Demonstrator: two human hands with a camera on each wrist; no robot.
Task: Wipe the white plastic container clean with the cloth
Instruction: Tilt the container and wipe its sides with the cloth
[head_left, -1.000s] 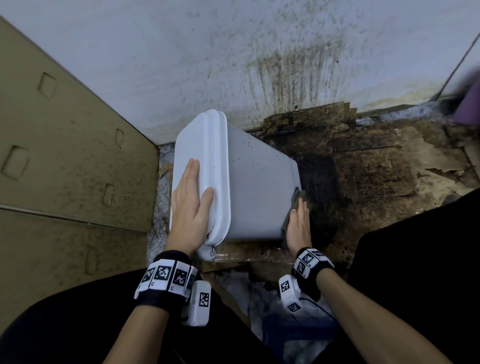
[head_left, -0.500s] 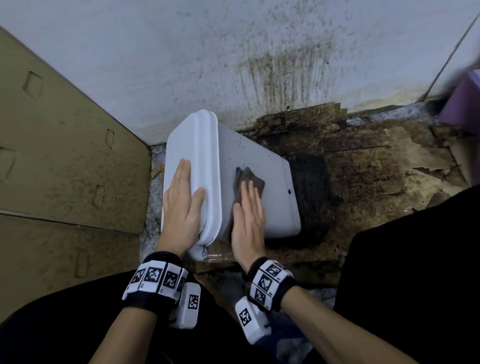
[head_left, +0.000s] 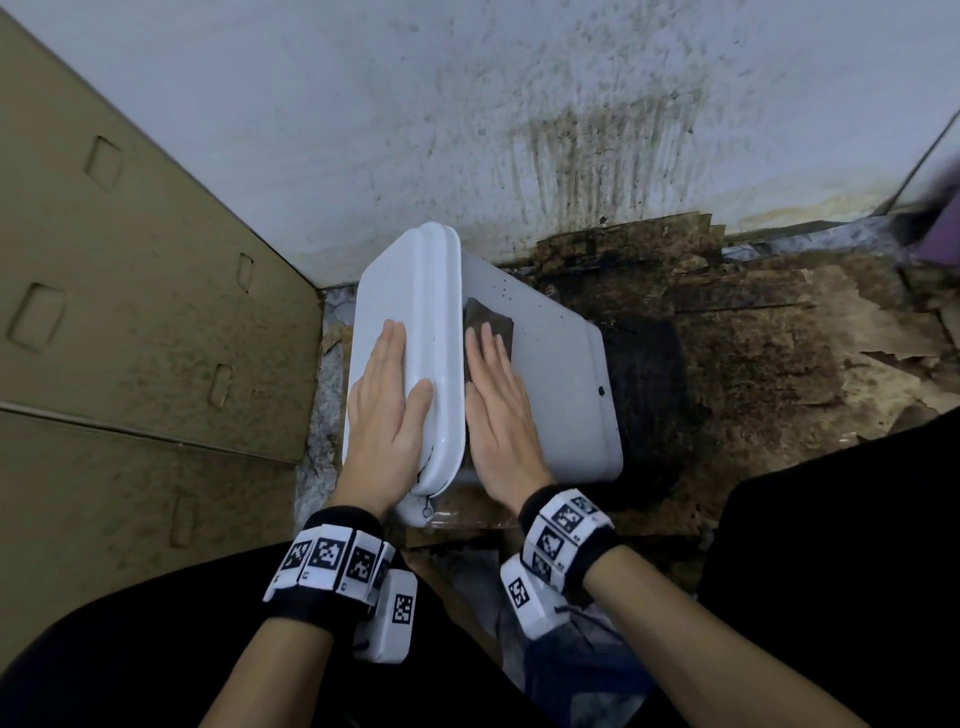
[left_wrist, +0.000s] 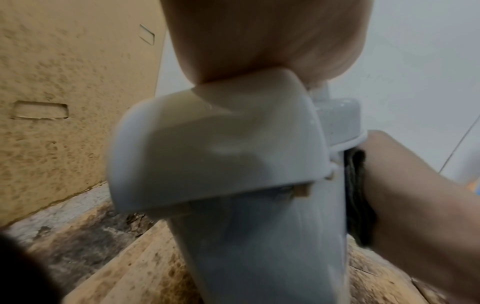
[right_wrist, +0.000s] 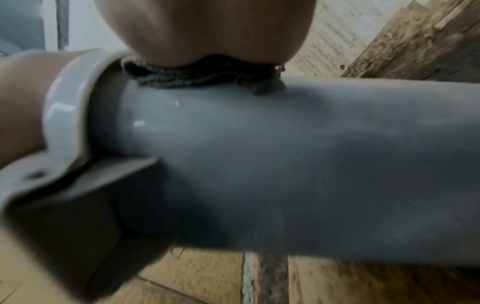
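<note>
White rectangular plastic container (head_left: 540, 384) lies on its side on stained cardboard flooring (head_left: 753, 364), near the wall corner. Left hand (head_left: 387, 415) presses flat, fingers straight, on its lid end; right hand (head_left: 498, 410) flat, pressing the dark grey cloth (head_left: 491, 325) against the upturned side. Risks: the smooth wall could let the cloth slide out from under the palm (nothing pinches it), and hard pressure might skid the container.

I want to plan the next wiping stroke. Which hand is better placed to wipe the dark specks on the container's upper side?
The right hand: it already presses the cloth flat on the container, specks just beyond. The left hand steadies the lid end.
</note>
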